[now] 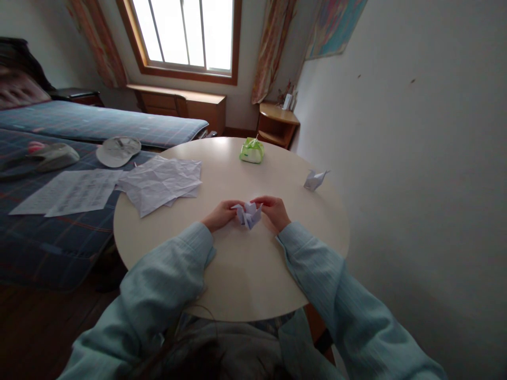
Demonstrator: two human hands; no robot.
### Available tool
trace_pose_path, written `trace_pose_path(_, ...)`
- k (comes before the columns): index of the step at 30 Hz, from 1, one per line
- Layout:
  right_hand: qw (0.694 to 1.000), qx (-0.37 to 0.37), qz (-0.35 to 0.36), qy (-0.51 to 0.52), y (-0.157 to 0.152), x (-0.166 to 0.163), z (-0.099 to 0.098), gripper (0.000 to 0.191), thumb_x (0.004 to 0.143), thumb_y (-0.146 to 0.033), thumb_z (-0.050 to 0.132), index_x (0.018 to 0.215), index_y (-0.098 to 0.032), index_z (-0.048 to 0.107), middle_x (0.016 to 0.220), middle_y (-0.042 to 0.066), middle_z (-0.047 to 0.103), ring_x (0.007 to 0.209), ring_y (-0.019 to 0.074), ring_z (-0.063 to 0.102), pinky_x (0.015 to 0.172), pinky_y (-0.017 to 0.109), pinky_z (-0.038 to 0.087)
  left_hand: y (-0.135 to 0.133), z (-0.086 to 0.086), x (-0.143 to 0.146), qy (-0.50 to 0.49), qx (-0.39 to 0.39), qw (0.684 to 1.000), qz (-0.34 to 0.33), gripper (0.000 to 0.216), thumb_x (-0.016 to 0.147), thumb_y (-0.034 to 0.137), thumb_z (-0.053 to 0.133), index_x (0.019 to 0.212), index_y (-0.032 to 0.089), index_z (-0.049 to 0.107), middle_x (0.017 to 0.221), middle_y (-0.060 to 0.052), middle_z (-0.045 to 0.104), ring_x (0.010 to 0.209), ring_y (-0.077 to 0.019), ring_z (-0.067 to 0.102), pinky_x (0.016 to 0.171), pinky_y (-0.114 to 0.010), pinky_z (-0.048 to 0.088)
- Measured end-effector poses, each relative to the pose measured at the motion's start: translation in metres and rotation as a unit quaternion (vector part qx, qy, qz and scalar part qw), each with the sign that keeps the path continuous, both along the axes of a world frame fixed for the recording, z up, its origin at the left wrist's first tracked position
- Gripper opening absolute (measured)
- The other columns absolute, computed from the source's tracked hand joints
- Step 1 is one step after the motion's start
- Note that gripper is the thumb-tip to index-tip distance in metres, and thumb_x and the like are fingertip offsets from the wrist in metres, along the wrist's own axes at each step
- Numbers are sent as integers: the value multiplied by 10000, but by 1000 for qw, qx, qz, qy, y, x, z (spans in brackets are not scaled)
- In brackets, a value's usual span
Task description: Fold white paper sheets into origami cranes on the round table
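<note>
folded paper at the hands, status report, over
Left hand and right hand holding folded paper, one each side. Green pack beyond, second folded paper off right, both apart from hands.

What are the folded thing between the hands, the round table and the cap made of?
Folded figure: most likely thin paper, white and matte, with sharp creases.
Round table: perhaps laminated board; it looks pale, smooth and slightly shiny.
Cap: probably cloth, judging by its dull surface.
</note>
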State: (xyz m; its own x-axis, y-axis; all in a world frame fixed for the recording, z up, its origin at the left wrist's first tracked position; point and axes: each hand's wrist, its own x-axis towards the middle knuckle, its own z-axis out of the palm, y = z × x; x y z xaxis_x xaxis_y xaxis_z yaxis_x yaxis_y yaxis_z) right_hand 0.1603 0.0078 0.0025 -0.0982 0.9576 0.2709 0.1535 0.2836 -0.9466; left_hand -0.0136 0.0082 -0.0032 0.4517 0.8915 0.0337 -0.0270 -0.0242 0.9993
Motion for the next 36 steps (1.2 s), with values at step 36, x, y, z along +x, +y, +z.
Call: trace_pose_path(36, 961, 218, -87, -148, -8, -2, 5, 140, 717, -208, 523, 716, -202, 663, 685, 15, 651, 609, 116, 540, 574, 249, 422, 1, -2, 3, 0, 8, 1000, 22, 227, 604, 228, 588, 778, 100, 661, 623, -5, 635, 594, -108, 548, 602, -223, 422)
